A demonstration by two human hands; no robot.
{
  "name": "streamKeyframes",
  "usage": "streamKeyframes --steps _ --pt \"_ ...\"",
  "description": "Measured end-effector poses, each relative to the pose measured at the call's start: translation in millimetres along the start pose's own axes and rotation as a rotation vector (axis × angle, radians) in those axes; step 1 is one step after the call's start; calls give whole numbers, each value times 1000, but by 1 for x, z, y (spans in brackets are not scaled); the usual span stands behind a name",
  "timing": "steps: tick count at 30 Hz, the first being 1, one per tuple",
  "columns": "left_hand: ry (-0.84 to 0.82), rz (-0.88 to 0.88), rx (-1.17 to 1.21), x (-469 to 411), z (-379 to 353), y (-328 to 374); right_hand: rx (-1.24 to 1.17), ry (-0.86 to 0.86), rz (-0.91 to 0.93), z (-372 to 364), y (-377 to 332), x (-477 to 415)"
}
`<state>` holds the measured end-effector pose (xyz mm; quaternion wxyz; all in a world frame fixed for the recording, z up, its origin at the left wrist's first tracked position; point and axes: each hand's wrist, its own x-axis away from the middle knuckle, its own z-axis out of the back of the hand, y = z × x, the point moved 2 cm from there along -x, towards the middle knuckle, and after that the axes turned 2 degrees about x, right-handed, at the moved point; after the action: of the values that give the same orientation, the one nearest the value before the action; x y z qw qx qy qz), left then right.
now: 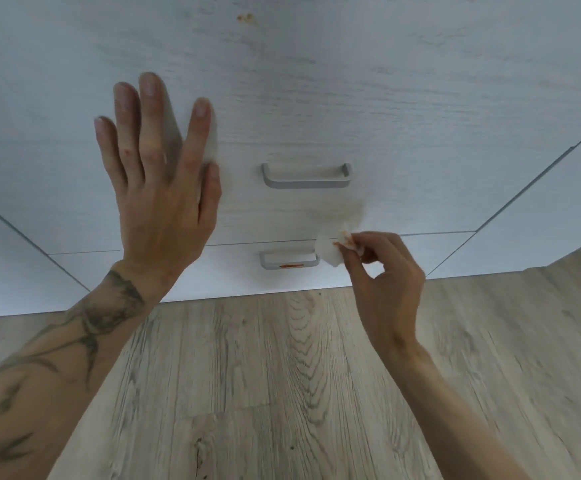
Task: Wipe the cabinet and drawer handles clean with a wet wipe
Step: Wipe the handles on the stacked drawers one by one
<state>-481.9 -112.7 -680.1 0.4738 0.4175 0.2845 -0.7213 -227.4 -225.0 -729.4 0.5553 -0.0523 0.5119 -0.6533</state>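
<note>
A pale wood-grain drawer front point(316, 98) fills the upper view, with a grey bar handle point(306, 177) at its middle. Below it a white lower drawer point(178, 268) carries a second grey handle point(289, 260) marked by an orange smear. My right hand point(382, 271) pinches a crumpled white wet wipe point(330, 249), stained orange, at the right end of that lower handle. My left hand point(157, 188) is spread flat with straight fingers against the upper drawer front, left of the upper handle.
An orange spot point(245, 18) sits high on the upper drawer front. White cabinet panels point(541, 209) flank the drawers on both sides. Light wood-plank floor point(282, 375) spreads beneath the cabinet.
</note>
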Motion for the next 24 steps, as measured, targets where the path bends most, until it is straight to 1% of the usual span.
streamKeyframes --steps 4,7,11,15,19,24 --pt "-60 -36 -10 26 -9 -2 33 -81 -55 -18 21 19" --pt "-46 -39 -37 28 -16 -6 55 -133 -59 -35 26 23" --pt "-8 -29 -63 29 -23 -5 109 -194 -5 -58 30 24" --pt "33 -33 -94 28 -28 -8 114 -192 4 -66 33 27" --pt "52 -36 -116 27 -31 -8 159 -180 64 -64 34 26" --pt "66 -37 -138 26 -33 -9 161 -166 69 -70 38 21"
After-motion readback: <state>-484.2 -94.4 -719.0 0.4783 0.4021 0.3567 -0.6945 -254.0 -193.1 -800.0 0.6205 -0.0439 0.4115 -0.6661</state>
